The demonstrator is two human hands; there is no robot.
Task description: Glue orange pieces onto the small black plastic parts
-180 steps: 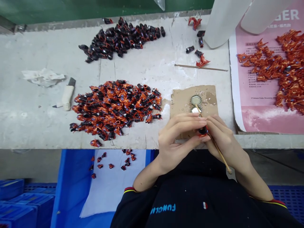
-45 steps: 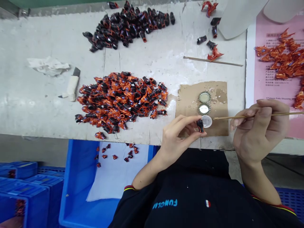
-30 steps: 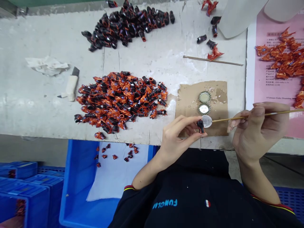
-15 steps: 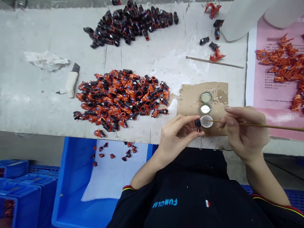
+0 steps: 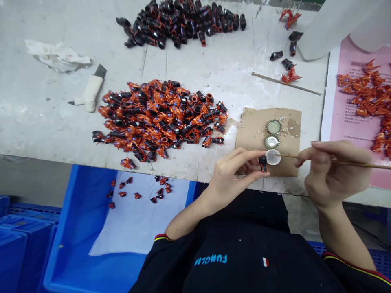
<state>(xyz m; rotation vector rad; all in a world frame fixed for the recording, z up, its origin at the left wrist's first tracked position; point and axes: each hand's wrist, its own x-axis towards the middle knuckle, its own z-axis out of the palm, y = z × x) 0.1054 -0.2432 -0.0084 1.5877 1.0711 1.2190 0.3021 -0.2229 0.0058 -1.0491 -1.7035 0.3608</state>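
Observation:
Between thumb and fingertips, my left hand [image 5: 230, 175] pinches a small black part [image 5: 263, 163] with reddish edges, held upright beside a white cap [image 5: 274, 157]. My right hand [image 5: 339, 173], partly blurred, grips a thin wooden stick [image 5: 287, 156]; its tip is at the white cap. Two metal bottle caps [image 5: 271, 142] lie just beyond the white one, on a piece of brown cardboard [image 5: 250, 130]. To the left is a heap of joined orange and black parts [image 5: 165, 118].
Black parts [image 5: 183, 22] are piled at the back. A knife with a wrapped handle [image 5: 91, 91] and crumpled tissue [image 5: 58, 56] lie left. Orange parts [image 5: 369, 97] rest on a pink sheet at right, near a second stick [image 5: 285, 83]. A blue bin [image 5: 65, 240] stands below the table's edge.
The view has shifted, moving the table items rightward in the picture. My right hand has drawn slightly back from the white cap, the stick still in it. My left hand keeps its pinch.

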